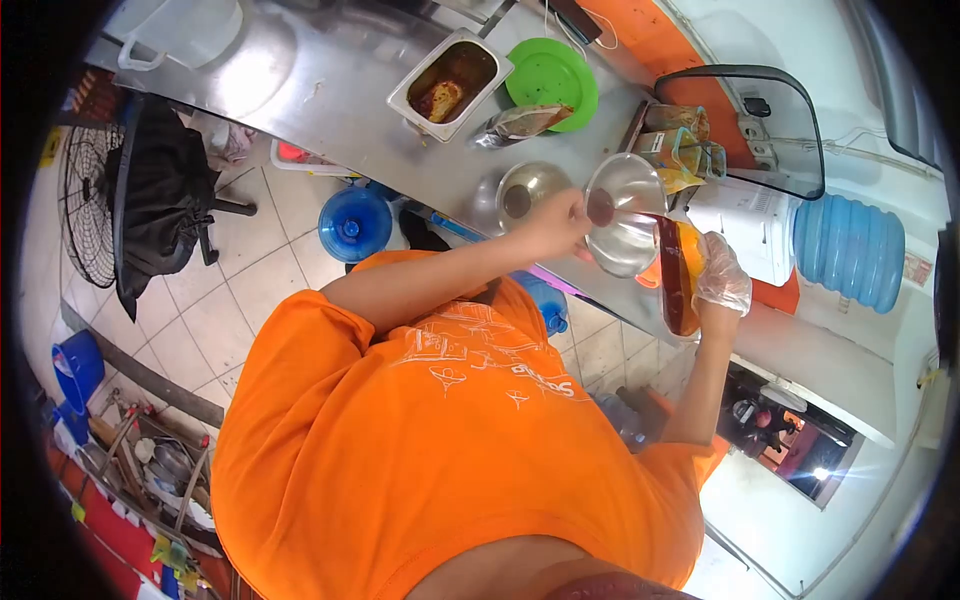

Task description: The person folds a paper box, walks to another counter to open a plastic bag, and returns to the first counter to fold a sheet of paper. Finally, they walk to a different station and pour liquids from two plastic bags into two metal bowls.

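Note:
My left hand (553, 228) is bare, with its fingers closed on the rim of a shiny metal bowl (628, 248). A small pool of dark red liquid lies in that bowl. In a clear plastic glove, my right hand (722, 275) grips a pouch (680, 295) of dark red sauce with a yellow part. The pouch is tilted, its narrow end over the bowl's rim, where a thin dark streak shows. Close behind my left hand stands a second metal bowl (545, 178), with a dark round patch inside.
On the steel counter (330, 110) are a metal pan (400, 100) with food in brown liquid, a green plate (580, 85) and a foil packet (520, 125). A blue water jug (850, 250) is at right. A black fan (95, 200) stands at left.

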The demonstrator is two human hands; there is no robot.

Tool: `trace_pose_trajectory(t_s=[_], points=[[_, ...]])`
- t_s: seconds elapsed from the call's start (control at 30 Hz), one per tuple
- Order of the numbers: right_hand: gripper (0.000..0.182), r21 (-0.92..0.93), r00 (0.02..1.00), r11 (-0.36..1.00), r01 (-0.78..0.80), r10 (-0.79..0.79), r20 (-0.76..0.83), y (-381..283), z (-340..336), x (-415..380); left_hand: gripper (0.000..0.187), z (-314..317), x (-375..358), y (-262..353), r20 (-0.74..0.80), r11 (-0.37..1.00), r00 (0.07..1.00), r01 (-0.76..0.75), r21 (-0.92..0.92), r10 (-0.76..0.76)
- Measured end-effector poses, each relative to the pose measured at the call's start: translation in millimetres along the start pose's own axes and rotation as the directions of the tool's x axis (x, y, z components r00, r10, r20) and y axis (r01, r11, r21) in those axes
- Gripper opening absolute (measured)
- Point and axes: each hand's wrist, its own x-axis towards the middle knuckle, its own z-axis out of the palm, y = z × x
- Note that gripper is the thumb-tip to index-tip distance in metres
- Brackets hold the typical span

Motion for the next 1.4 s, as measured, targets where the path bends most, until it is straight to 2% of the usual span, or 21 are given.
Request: trace_pose_trajectory(t_s=[0.07,0.13,0.33,0.5,0.57,0.6,0.67,0.7,0.77,0.8,0.87,0.93,0.97,1.0,1.07,1.1,1.13,1.2,1.27,1.33,1.4], points=[[0.035,0.01,1.0,1.0,-0.001,0.001,0.02,-5.3,-3.8,6.6,0.013,0.7,-2.5,4.6,-0.033,1.0,0.999,0.013,-0.022,-0.013],[0.028,-0.088,0.982,0.994,-0.072,0.086,0.168,-12.9,-11.6,11.6,0.013,-0.2,0.5,1.9,-0.04,1.0,0.999,-0.003,-0.02,0.002],[0.023,-0.045,0.999,0.999,-0.019,0.021,0.036,1.5,1.0,10.8,0.013,0.6,10.2,-3.4,-0.073,1.0,0.997,-0.027,-0.002,0.026],[0.034,-0.077,0.998,0.996,0.051,-0.048,0.045,19.2,10.7,7.7,0.013,1.7,21.0,-11.5,-0.092,0.998,0.995,-0.038,0.049,0.043],[0.04,-0.099,0.983,0.979,0.176,-0.18,-0.031,38.5,23.6,5.1,0.012,3.4,28.8,-16.0,-0.079,0.986,0.99,-0.105,0.132,0.116],[0.043,0.09,0.979,0.979,0.181,-0.171,-0.108,55.2,38.0,-0.5,0.012,2.4,31.3,-18.1,-0.067,0.969,0.983,-0.156,0.191,0.171],[0.043,0.22,0.999,0.975,0.014,-0.006,-0.038,58.7,51.3,0.2,0.011,2.6,29.0,-18.3,-0.125,0.943,0.969,-0.173,0.284,0.215],[0.043,0.232,1.0,0.972,0.018,-0.012,-0.027,60.3,61.4,2.0,0.012,2.5,30.3,-17.0,-0.127,0.954,0.973,-0.154,0.258,0.191],[0.042,0.624,0.99,0.781,-0.012,0.097,-0.102,76.7,67.5,-6.1,0.013,1.9,20.6,-0.2,-0.093,0.973,0.987,-0.108,0.206,0.129],[0.04,0.094,0.998,0.996,0.012,-0.006,-0.064,35.2,24.2,1.7,0.015,3.1,19.3,5.2,-0.055,0.984,0.996,-0.067,0.164,0.077],[0.032,0.02,0.989,0.998,0.068,-0.064,-0.135,39.1,22.7,-5.1,0.015,3.4,29.0,-5.0,-0.065,0.994,0.996,-0.049,0.097,0.055],[0.032,0.241,0.974,0.971,-0.001,0.055,-0.219,48.9,35.3,-9.5,0.012,4.5,30.2,0.5,-0.061,0.995,0.997,-0.038,0.089,0.044],[0.03,0.256,0.947,0.966,0.024,0.06,-0.317,49.8,40.4,-11.8,0.012,2.7,33.3,0.5,-0.031,0.994,0.999,-0.036,0.105,0.04],[0.03,0.255,0.942,0.967,-0.001,0.087,-0.326,53.3,50.3,-13.8,0.012,0.2,35.2,-0.2,-0.038,0.999,0.999,-0.011,0.046,0.012],[0.027,0.613,0.839,0.785,0.087,0.274,-0.469,52.0,64.2,-14.6,0.012,-4.0,32.4,6.7,-0.033,1.0,0.999,0.026,0.014,-0.025],[0.022,0.474,0.835,0.88,-0.022,0.277,-0.475,51.8,56.4,-16.5,0.012,-3.9,30.1,12.7,-0.042,0.999,0.998,0.04,0.02,-0.039],[0.022,0.481,0.824,0.875,-0.045,0.305,-0.478,49.6,54.7,-16.5,0.012,-4.1,27.8,17.7,-0.051,0.998,0.997,0.056,0.026,-0.054],[0.02,0.472,0.75,0.88,0.052,0.278,-0.6,46.6,57.6,-12.8,0.012,-10.6,26.3,20.6,-0.031,0.995,0.997,0.075,0.068,-0.073],[0.02,0.485,0.689,0.874,0.039,0.328,-0.646,36.5,57.5,-6.8,0.012,-17.4,19.2,32.4,-0.093,0.989,0.991,0.108,0.099,-0.099],[0.019,0.589,0.609,0.805,-0.074,0.504,-0.613,28.5,58.1,-2.4,0.009,-18.8,3.7,46.8,-0.066,0.993,0.994,0.093,0.068,-0.088],[0.019,0.621,0.558,0.766,-0.166,0.592,-0.581,26.8,62.5,3.0,0.01,-22.5,-11.6,64.2,-0.152,0.99,0.988,0.06,0.13,-0.039]])
